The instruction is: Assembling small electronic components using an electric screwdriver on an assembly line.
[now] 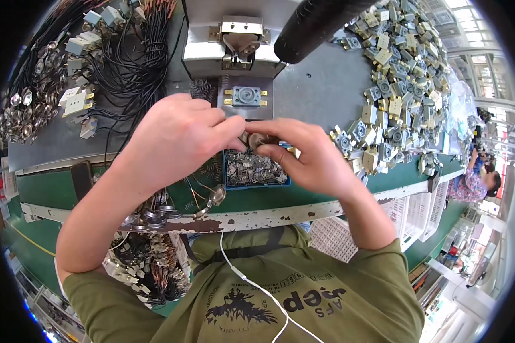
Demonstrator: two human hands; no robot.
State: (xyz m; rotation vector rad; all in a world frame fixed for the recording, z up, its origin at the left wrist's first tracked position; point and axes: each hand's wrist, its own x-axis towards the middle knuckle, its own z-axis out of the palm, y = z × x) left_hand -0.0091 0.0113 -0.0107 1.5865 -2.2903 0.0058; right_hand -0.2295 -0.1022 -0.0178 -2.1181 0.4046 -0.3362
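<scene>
- One round part (256, 141), half hidden, at far edge of tray (258, 186), clamped in fingers of right hand (312, 153).
- Left hand (184, 128): fingers together, on what I can't tell.
- Bare worktop (325, 77) between press (209, 52) and switches (396, 91).

Bright, diffuse indoor light; circular fisheye view with black corners.
Windows (479, 26), upper right, wash toward white; glare on metal machine (206, 59), top centre. Front edge of surface (257, 219) bows; far-right background soft, stretched.
</scene>
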